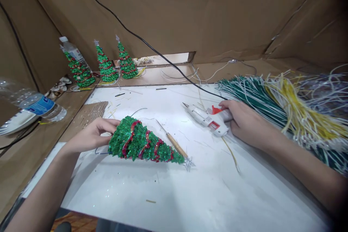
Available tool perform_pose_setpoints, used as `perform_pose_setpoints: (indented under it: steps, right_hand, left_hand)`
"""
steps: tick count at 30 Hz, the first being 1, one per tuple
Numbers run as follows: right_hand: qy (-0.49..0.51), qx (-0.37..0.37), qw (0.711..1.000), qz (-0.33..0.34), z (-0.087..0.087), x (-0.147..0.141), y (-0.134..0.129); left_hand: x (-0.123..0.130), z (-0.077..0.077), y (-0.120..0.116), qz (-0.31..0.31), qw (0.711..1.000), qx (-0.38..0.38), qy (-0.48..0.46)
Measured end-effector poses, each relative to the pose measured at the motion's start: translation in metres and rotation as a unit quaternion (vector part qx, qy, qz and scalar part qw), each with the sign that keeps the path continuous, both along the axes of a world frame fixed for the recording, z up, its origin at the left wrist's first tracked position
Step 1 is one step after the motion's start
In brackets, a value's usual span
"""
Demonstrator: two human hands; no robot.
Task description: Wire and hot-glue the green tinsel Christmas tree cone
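Note:
My left hand (94,134) grips the base of a small green glitter Christmas tree (145,143), tilted on its side with its tip to the right. Red garland winds around the tree, and a clear star (188,164) sits at its tip. My right hand (240,119) is closed around the handle of a white hot glue gun (208,119) with an orange trigger; its nozzle points up and left. Behind the tree, a wooden-handled awl (176,144) lies on the white board (190,199).
Three similar trees (104,65) stand at the back left beside a water bottle (77,54). Another bottle (40,105) lies over a white plate (16,125). Bundles of green wires (247,92) and yellow wires (304,107) lie right. A black cord (141,40) hangs across. Wire scraps dot the board.

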State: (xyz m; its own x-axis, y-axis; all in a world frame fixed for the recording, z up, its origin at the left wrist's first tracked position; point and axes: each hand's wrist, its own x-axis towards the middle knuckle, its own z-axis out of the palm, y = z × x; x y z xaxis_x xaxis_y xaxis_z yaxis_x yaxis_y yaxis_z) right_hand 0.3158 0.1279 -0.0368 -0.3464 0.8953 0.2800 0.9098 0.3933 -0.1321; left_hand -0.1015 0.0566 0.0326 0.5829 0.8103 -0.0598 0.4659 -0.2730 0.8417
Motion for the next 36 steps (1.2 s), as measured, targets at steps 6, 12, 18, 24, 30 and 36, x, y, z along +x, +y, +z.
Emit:
perform_pose_setpoints:
  steps: [6, 12, 18, 24, 30, 36]
  right_hand:
    - [0.031, -0.05, 0.998, 0.002, 0.002, -0.002, -0.001]
    - [0.061, -0.042, 0.997, 0.003, 0.003, -0.005, 0.002]
    - [0.066, -0.025, 0.997, 0.014, -0.002, -0.001, 0.009]
    - [0.16, -0.098, 0.982, -0.001, 0.002, 0.001, 0.011]
    - [0.241, -0.047, 0.969, -0.031, 0.032, -0.026, -0.014]
    - [0.524, -0.219, 0.778, 0.27, 0.073, -0.122, -0.079]
  left_hand:
    - [-0.012, 0.007, -0.003, 0.07, 0.995, 0.07, 0.011]
    - [-0.012, 0.009, -0.006, 0.084, 0.992, 0.089, 0.015]
    - [-0.01, 0.009, -0.006, 0.118, 0.987, 0.108, 0.008]
    - [-0.012, 0.003, -0.003, 0.145, 0.987, 0.064, -0.003]
    - [-0.008, -0.003, 0.0, 0.129, 0.988, -0.032, -0.079]
    - [-0.006, -0.004, 0.001, 0.089, 0.984, -0.083, -0.132]
